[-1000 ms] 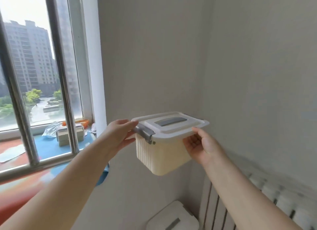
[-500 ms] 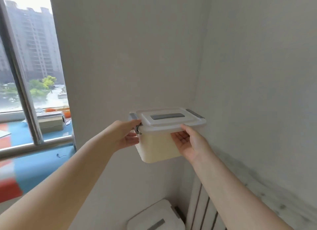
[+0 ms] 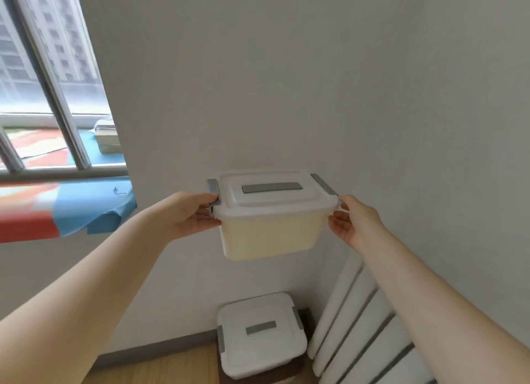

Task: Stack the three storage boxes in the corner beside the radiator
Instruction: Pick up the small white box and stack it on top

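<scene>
While both hands, left (image 3: pixel 192 216) and right (image 3: pixel 354 226), clasp the box (image 3: pixel 269 223) by its short ends at frame centre, the stack (image 3: pixel 259 335) sits directly below, lower centre, beside the radiator (image 3: pixel 361 326).

I have a single view here, from the camera on the person's head, wide-angle, so straight edges bow near the frame borders. It looks forward and down into a room corner, with the window (image 3: pixel 51 102) at upper left and the radiator (image 3: pixel 364 326) at lower right. Both forearms reach in from the bottom edge, close to the lens. With no second view, nothing overlaps.
</scene>
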